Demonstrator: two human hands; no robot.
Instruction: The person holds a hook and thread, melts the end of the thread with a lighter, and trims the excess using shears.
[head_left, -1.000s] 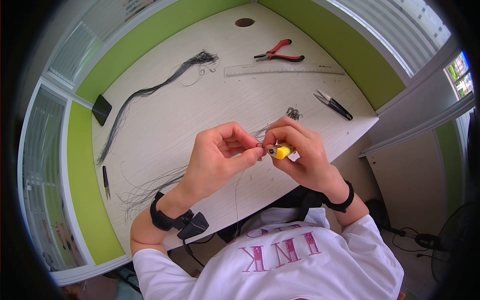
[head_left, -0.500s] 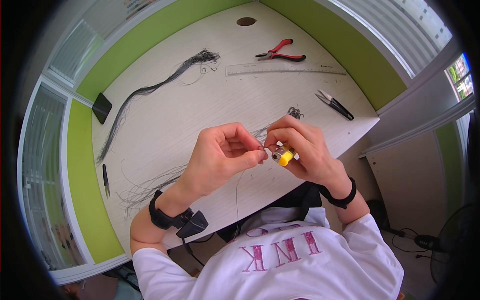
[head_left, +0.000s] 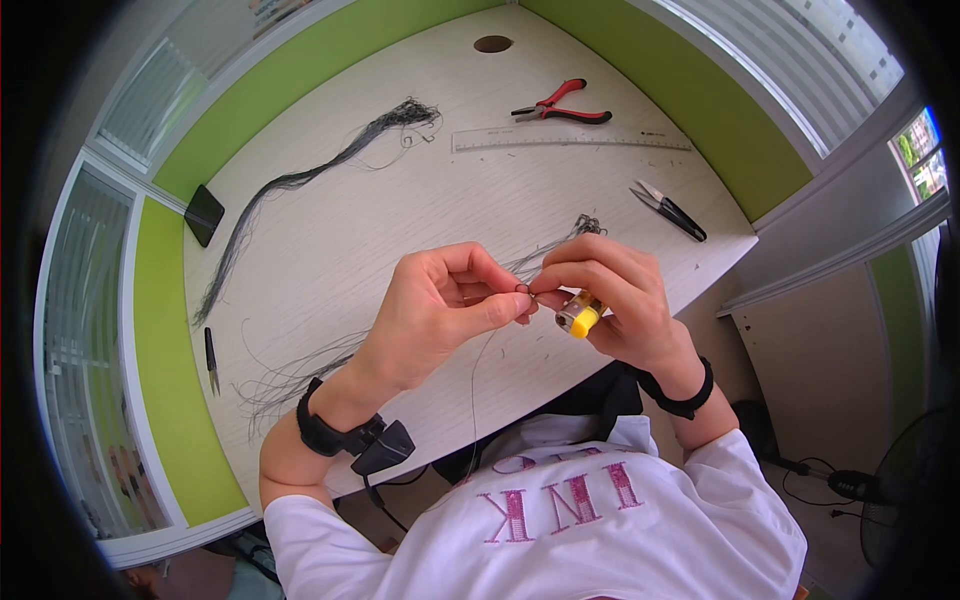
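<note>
My left hand [head_left: 440, 312] pinches a small dark ring [head_left: 523, 289] between thumb and forefinger. From there a thin dark cord [head_left: 474, 385] hangs down toward my lap. Close beside it, my right hand [head_left: 615, 295] holds a yellow lighter [head_left: 581, 314] against its palm, with the thumb and forefinger tips at the ring. Behind both hands a bundle of dark cords [head_left: 545, 252] lies on the table, its knotted end [head_left: 588, 225] past my right hand. Its loose strands [head_left: 300, 375] spread out to the left of my left wrist.
Another dark cord bundle [head_left: 290, 181] curves across the table's left half. Red-handled pliers [head_left: 565, 102] lie behind a clear ruler [head_left: 570, 138]. Black snips [head_left: 670, 210] rest at the right, another pair [head_left: 212, 360] at the left, near a black device [head_left: 204, 216]. Green partitions [head_left: 690, 110] border the table.
My right hand has shifted slightly right and turned, carrying the lighter a little right and down. The ring between the fingertips now shows more clearly. My left hand has barely moved.
</note>
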